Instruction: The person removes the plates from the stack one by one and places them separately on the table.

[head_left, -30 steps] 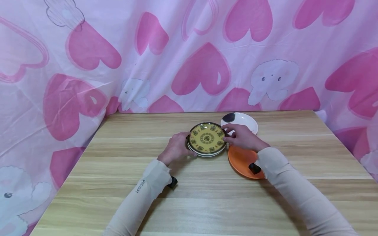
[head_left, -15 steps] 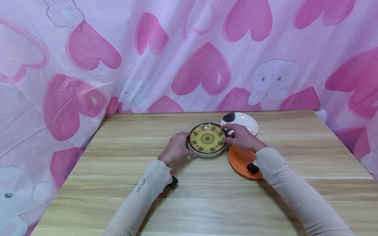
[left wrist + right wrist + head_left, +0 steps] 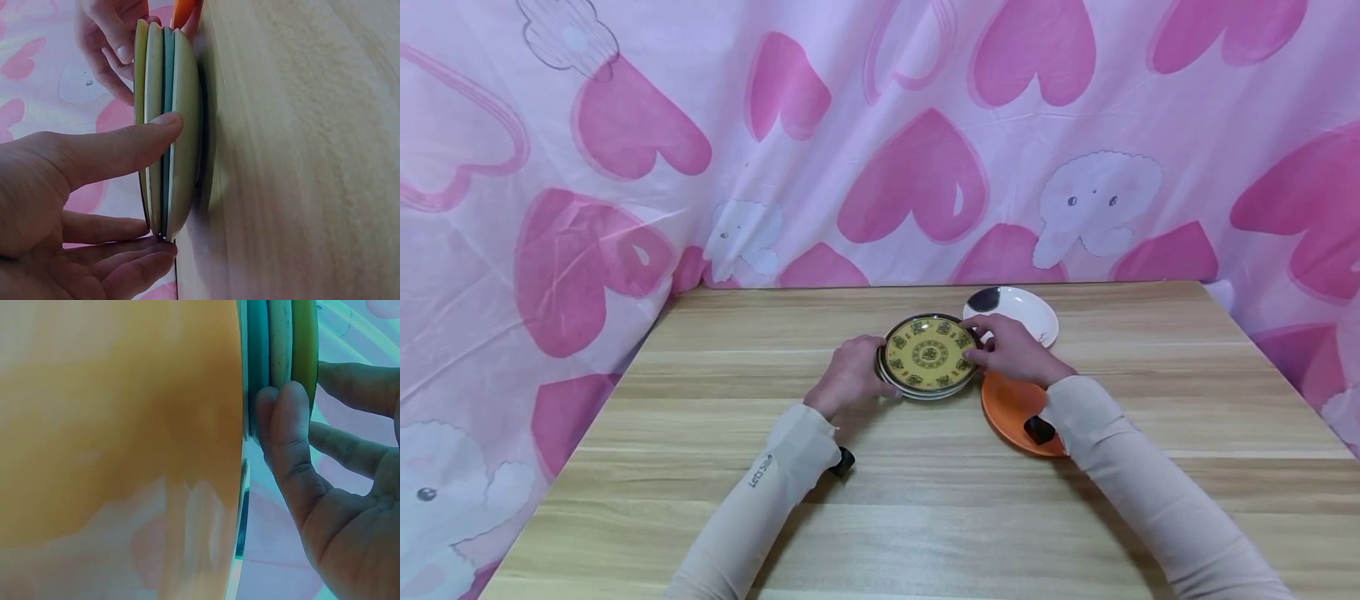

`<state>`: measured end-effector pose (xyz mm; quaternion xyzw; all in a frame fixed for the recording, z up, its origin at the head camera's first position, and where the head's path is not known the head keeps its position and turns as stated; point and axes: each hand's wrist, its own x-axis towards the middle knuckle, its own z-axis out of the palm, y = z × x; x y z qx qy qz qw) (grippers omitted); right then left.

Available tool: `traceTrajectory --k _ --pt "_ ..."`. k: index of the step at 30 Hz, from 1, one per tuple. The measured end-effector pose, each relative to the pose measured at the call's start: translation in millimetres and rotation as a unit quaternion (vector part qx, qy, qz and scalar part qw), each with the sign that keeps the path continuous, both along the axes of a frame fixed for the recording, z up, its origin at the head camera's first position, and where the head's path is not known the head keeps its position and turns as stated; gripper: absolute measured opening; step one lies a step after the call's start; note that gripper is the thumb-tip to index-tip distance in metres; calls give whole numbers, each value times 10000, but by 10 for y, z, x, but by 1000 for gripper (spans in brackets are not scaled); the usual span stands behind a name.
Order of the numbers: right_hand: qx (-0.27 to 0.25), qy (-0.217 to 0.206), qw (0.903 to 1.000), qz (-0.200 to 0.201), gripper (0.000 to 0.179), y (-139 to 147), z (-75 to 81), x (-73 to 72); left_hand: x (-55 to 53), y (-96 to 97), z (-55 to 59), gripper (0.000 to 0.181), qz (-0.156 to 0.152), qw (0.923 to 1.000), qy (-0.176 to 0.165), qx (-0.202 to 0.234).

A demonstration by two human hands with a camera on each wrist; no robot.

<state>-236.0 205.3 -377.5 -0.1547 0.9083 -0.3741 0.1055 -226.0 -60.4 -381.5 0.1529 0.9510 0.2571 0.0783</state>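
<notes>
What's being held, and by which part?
A stack of plates, yellow one on top, by its rims: left grip at the left edge, right grip at the right edge.

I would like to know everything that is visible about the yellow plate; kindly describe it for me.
The yellow plate is round, with a dark rim, a ring of dark printed motifs and a round medallion in the centre. Its surface is glossy and may be glazed ceramic, though the material is not certain. It lies face up, topmost on other stacked plates. The left hand grips the stack from the left; the thumb and fingers of the right hand are at its right edge.
</notes>
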Motion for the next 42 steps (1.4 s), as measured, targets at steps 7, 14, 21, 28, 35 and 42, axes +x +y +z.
traceTrajectory --k 7,14,21,28,35,42 --pt "70 110 9999 -6 51 -5 -5 -7 -2 3 -9 81 65 10000 -53 35" --pt "411 766 9962 44 46 -17 -9 -26 -10 3 12 83 50 9999 -15 -100" --pt "270 794 9965 -24 43 -4 -40 -32 -11 -5 20 79 -47 9996 -14 -266" --pt "155 519 9984 -140 45 19 -67 -41 10 -3 24 76 -55 9995 -34 -322" --pt "269 407 9985 -267 49 47 -62 -33 13 22 19 78 -4 9997 -137 -194" --pt "260 296 9984 -404 51 21 -43 -37 12 25 -4 94 -18 9996 -22 -287"
